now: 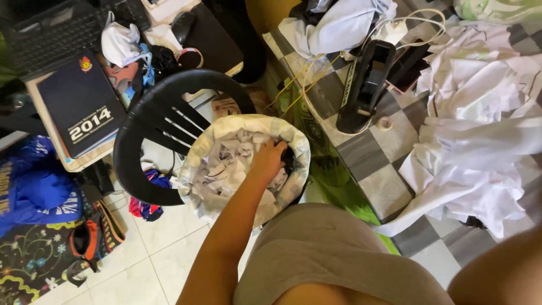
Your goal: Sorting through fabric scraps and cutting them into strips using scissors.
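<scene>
1. Left hand (268, 160) is down inside the sack (197, 152), fingers curled into the paper scraps (226, 164); can't tell if it's clamped on any.
2. Sack already looks nearly full, heaped w/ scraps almost to the rim, so prob. little room left.
3. Sack sits on the seat of the black plastic chair (152, 113), just beside the checkered table (367, 164).
4. Scraps: small, white/grey, torn, crumpled. Sack is pale, rim rolled down.
5. Right hand not in view; only forearm at the bottom right corner.

A single view is given from the head, aimed steeply down (and close) over the paper-filled sack (243, 164).
</scene>
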